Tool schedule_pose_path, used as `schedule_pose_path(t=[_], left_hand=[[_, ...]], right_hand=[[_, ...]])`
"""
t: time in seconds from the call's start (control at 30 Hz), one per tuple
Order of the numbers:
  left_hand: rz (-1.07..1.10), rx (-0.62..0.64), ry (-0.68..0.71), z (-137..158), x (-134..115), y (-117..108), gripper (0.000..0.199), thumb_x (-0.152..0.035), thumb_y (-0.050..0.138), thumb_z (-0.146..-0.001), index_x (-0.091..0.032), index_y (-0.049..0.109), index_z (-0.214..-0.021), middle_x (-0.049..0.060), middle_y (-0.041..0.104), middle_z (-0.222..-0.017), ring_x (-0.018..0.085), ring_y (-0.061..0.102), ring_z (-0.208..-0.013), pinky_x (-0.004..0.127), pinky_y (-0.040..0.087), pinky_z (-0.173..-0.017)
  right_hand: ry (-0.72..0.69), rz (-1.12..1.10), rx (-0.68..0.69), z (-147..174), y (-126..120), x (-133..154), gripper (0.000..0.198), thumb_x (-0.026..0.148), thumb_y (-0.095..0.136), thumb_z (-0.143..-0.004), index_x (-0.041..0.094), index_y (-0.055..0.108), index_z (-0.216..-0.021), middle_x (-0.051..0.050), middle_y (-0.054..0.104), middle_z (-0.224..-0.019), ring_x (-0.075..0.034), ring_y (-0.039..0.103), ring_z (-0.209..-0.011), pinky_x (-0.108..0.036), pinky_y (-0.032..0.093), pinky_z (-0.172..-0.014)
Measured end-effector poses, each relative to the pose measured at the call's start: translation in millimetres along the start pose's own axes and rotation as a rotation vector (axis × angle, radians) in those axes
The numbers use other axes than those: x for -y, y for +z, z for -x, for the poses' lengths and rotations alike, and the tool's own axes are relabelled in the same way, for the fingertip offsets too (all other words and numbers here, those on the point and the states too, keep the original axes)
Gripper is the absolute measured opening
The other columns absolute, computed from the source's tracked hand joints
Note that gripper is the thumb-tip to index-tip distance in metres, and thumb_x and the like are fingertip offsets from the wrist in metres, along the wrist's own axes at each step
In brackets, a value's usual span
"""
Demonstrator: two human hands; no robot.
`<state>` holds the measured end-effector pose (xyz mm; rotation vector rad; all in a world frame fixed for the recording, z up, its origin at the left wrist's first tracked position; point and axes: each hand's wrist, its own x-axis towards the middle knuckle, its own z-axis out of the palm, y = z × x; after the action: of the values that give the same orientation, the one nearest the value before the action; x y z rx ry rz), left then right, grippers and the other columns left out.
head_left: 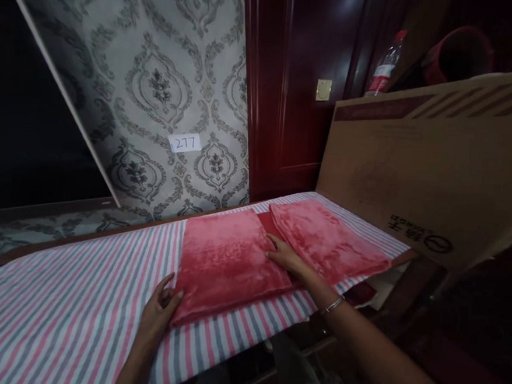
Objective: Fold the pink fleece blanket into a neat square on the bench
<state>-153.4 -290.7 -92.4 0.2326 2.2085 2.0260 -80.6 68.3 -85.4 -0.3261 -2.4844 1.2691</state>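
A pink-red plush blanket lies folded flat on the striped cloth, and its folds form two thick panels. The right panel joins the left one along a darker red strip in a low gap. My left hand is beside the blanket's lower left edge, its thumb at the fabric and its fingers apart and slightly curled. At the inner edge of the left panel rests my right hand, thumb and fingers spread along the fold. A silver bracelet circles my right wrist.
The table carries a pink, grey and white striped cloth. A large cardboard box leans over its right end, with a plastic bottle behind. To the left is a dark screen. Patterned wallpaper bears a "277" label.
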Motion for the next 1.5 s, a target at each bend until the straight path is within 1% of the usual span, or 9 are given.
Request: schedule_pose_path(t=[0.2,0.37,0.63,0.87,1.07,1.2,1.3,1.4,1.5], left_hand=[[-0.020,0.001,-0.005,-7,2,-2,0.111,-0.066,0.084,-0.044,-0.017,0.051,-0.138,-0.002,0.063,-0.072,0.019,0.064,-0.070,0.027,0.052,-0.062],[-0.069,-0.030,-0.001,-12,5,-2,0.111,-0.069,0.083,-0.039,-0.017,0.056,-0.134,-0.003,0.062,-0.070,0.019,0.064,-0.069,0.028,0.052,-0.061],[-0.029,0.011,0.024,-5,3,0,0.110,-0.068,0.083,-0.045,-0.016,0.051,-0.138,-0.002,0.063,-0.072,0.017,0.063,-0.065,0.026,0.049,-0.058],[-0.005,-0.032,0.044,0,-3,3,0.102,-0.064,0.084,-0.046,-0.015,0.056,-0.132,-0.006,0.055,-0.063,0.012,0.053,-0.056,0.023,0.041,-0.051],[0.033,-0.022,0.022,4,-5,4,0.103,-0.061,0.085,-0.048,-0.015,0.053,-0.135,-0.004,0.061,-0.071,0.014,0.059,-0.065,0.024,0.047,-0.059],[0.021,-0.022,0.035,2,-3,2,0.097,-0.059,0.084,-0.051,-0.016,0.056,-0.133,-0.004,0.060,-0.070,0.013,0.058,-0.061,0.024,0.046,-0.057],[0.012,-0.015,0.046,1,-2,2,0.098,-0.057,0.084,-0.050,-0.016,0.055,-0.133,-0.007,0.056,-0.065,0.013,0.057,-0.058,0.023,0.044,-0.054],[0.004,0.007,0.046,1,-3,3,0.103,-0.055,0.083,-0.049,-0.017,0.051,-0.138,-0.006,0.058,-0.067,0.014,0.059,-0.060,0.024,0.046,-0.055],[0.001,0.023,0.040,2,-2,5,0.106,-0.052,0.082,-0.050,-0.015,0.045,-0.142,-0.005,0.061,-0.071,0.015,0.061,-0.064,0.025,0.048,-0.060]], right_hand=[[0.101,0.607,-0.261,27,-42,7,0.060,0.025,0.049,-0.092,0.011,0.043,-0.150,-0.018,0.050,-0.148,-0.029,0.048,-0.134,-0.041,0.037,-0.111],[0.198,0.844,-0.040,40,-43,-13,0.066,0.040,0.048,-0.097,0.023,0.029,-0.157,-0.011,0.025,-0.163,-0.035,0.021,-0.150,-0.058,0.020,-0.117],[0.226,0.724,0.058,40,-45,-15,0.061,0.044,0.034,-0.102,0.021,0.028,-0.158,-0.011,0.022,-0.164,-0.029,0.017,-0.151,-0.052,0.019,-0.118],[0.121,0.761,-0.013,53,-29,-23,0.057,0.043,0.037,-0.100,0.017,0.041,-0.151,-0.014,0.031,-0.160,-0.028,0.024,-0.150,-0.050,0.016,-0.120],[0.073,0.517,-0.185,55,-25,-22,0.050,0.031,0.038,-0.099,0.013,0.053,-0.143,-0.015,0.051,-0.148,-0.024,0.043,-0.140,-0.041,0.030,-0.117],[-0.101,0.489,-0.321,64,-11,1,0.055,0.036,0.040,-0.099,0.016,0.045,-0.149,-0.013,0.039,-0.157,-0.027,0.030,-0.147,-0.048,0.023,-0.120],[-0.238,0.550,-0.180,73,9,19,0.059,0.042,0.044,-0.098,0.021,0.039,-0.153,-0.009,0.024,-0.164,-0.026,0.017,-0.152,-0.050,0.017,-0.122],[-0.191,0.585,0.056,83,30,24,0.062,0.043,0.047,-0.098,0.017,0.039,-0.153,-0.012,0.025,-0.163,-0.026,0.017,-0.152,-0.049,0.020,-0.121],[-0.131,0.591,0.102,89,39,22,0.064,0.044,0.049,-0.097,0.015,0.038,-0.153,-0.013,0.028,-0.161,-0.026,0.017,-0.152,-0.049,0.021,-0.120]])
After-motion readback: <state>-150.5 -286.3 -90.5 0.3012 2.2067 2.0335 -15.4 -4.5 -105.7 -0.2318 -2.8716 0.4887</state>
